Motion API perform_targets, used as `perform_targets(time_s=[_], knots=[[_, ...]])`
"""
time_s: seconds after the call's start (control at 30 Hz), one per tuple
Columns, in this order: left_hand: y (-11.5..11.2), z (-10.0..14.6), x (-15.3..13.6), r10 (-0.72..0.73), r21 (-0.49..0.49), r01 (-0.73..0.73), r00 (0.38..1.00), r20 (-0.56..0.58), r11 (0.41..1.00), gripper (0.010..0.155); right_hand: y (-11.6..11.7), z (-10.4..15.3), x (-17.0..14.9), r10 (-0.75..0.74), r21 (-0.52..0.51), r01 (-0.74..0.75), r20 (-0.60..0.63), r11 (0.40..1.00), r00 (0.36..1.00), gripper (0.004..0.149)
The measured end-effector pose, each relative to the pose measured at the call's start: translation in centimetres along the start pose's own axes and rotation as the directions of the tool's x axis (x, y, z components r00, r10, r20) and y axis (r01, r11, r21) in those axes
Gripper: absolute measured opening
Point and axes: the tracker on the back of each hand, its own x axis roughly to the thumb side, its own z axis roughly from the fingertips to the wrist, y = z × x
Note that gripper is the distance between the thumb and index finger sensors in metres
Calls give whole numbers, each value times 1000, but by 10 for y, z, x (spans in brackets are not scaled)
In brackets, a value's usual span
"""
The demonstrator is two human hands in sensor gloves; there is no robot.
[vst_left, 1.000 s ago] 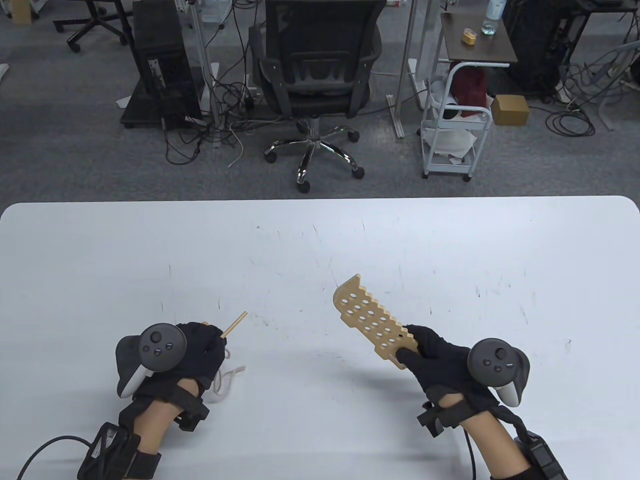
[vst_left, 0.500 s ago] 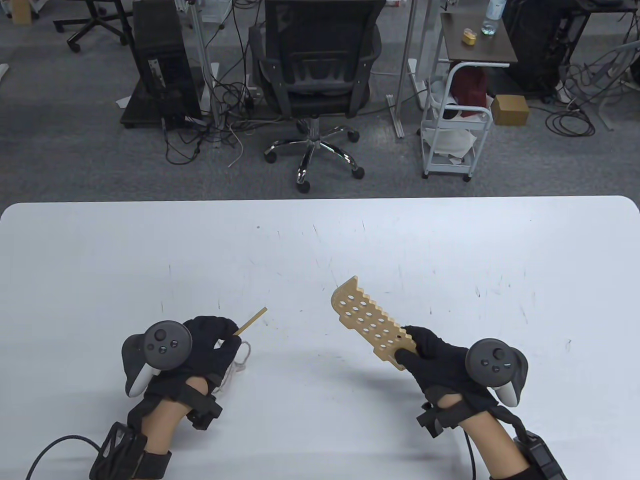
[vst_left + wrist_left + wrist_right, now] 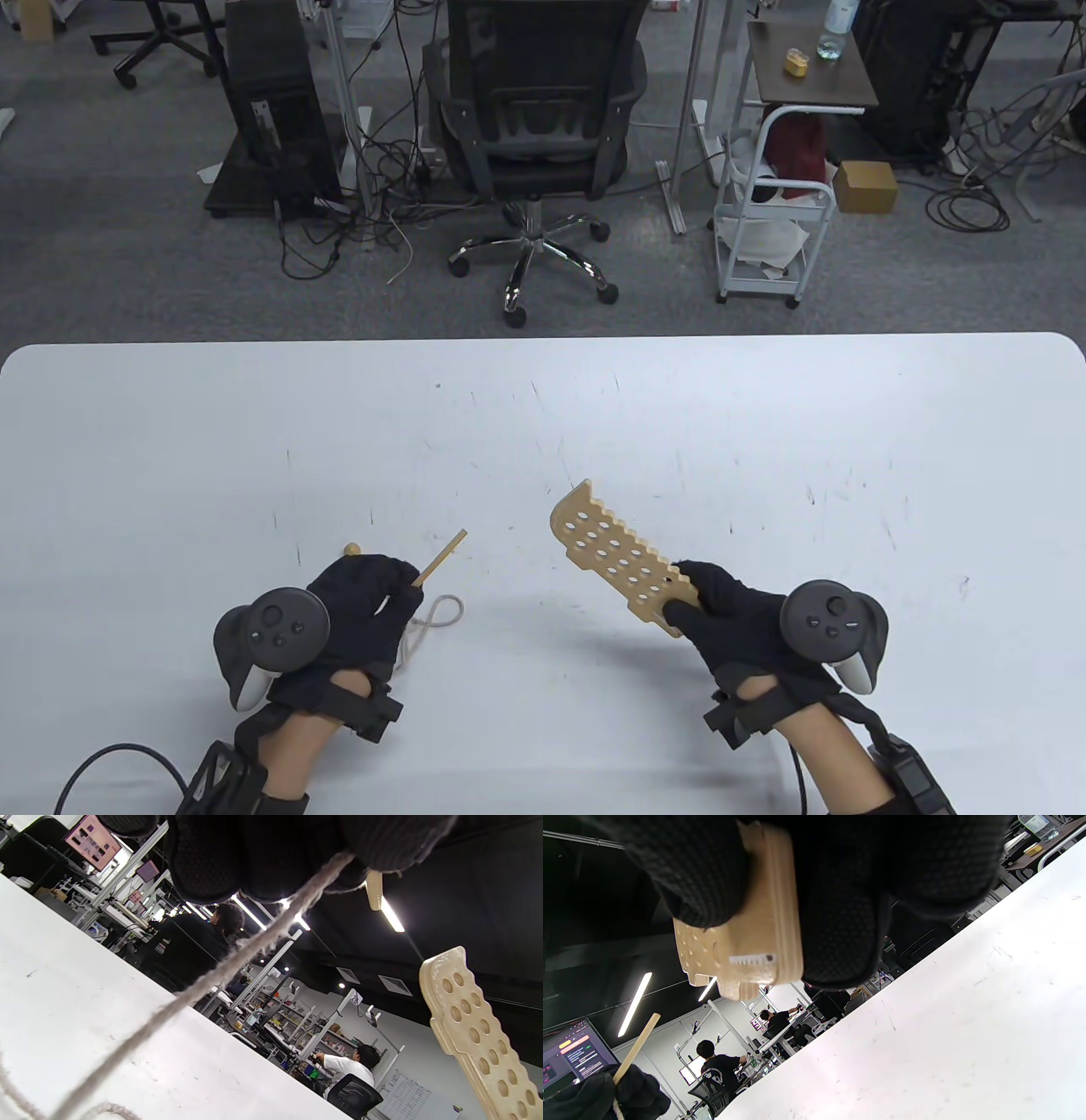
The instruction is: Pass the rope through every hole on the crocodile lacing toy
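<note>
The left hand (image 3: 361,598) pinches a thin wooden lacing needle (image 3: 441,558) trailing pale rope (image 3: 434,617), while the right hand (image 3: 730,620) grips the tan perforated wooden crocodile board (image 3: 612,556) above the white table (image 3: 543,407).

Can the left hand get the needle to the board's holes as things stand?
Probably yes. The left hand pinches the needle, its tip aimed at the board held up by the right hand, with only bare table between them.

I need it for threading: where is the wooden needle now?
In the table view the wooden needle sticks out of the left hand, pointing toward the crocodile board, apart from it.
</note>
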Motion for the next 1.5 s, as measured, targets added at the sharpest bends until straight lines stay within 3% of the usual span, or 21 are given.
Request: perform_targets(time_s=[0.5,0.93,1.5], knots=[[-23,5,27,-22,-67,32,991,135,997,44,19,4,15,110,53,-113,61,992,992,48],[-30,6,33,-69,-102,84,988,140,991,43,30,9,26,159,70,-167,114,983,981,48],[-30,11,28,-73,26,70,992,104,997,48,47,16,39,140,86,-156,170,984,975,48]])
